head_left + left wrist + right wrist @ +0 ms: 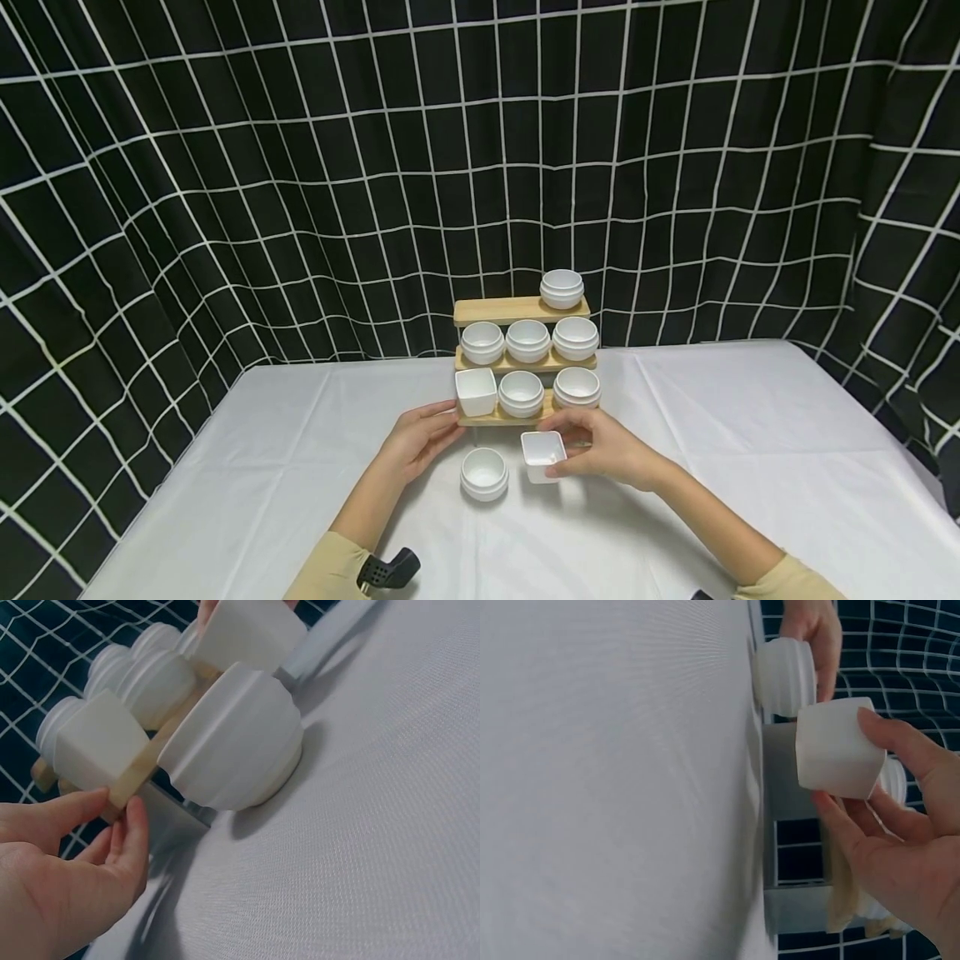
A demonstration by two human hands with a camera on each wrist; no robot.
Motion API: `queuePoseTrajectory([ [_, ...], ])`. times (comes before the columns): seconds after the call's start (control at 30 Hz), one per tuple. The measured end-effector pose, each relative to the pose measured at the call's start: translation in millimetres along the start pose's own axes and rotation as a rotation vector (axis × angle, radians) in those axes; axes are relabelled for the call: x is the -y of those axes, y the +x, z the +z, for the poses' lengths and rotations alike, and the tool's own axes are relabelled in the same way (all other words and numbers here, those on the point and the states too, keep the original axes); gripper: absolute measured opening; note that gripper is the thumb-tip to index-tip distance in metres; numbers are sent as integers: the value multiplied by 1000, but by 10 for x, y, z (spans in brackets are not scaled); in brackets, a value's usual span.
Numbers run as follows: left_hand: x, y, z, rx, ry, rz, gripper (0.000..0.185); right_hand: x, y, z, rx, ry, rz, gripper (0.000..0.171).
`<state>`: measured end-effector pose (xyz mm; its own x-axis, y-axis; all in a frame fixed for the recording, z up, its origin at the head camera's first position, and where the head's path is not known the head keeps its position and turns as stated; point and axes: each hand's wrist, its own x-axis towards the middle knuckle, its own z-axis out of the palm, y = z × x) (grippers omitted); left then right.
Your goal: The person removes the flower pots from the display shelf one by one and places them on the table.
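Note:
My right hand point(611, 450) holds a white square bowl point(542, 457) between thumb and fingers, just in front of the rack's lowest tier. In the left wrist view my left hand point(82, 870) pinches the end of the bottom wooden shelf point(139, 769) of a three-tier rack. Above that grip another square bowl point(476, 393) sits at the left of the bottom tier, with round bowls point(521, 396) beside it. A round white bowl point(483, 475) stands on the table between my hands. The right wrist view shows the held bowl point(836, 746) from its side.
Several round bowls fill the middle shelf point(528, 342). One more round bowl point(562, 288) sits at the right of the top shelf point(495, 311). A white cloth point(315, 433) covers the table, and a black curtain point(375, 167) with white grid lines hangs behind.

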<state>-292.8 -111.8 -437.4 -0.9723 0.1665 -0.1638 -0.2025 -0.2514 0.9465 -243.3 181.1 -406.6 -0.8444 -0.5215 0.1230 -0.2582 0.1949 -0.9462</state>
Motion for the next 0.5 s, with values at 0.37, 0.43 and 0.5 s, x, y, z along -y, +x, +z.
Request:
queuePoseTrajectory([
  [0.37,5,13,-1,-1,3,-2,43,-84,18,38,5,-6,27,57],
  [0.43,6,15,0,-2,6,-3,43,-91,16,43,6,-7,27,56],
  [0.5,7,16,2,-3,7,-3,43,-107,14,48,5,-3,36,56],
])
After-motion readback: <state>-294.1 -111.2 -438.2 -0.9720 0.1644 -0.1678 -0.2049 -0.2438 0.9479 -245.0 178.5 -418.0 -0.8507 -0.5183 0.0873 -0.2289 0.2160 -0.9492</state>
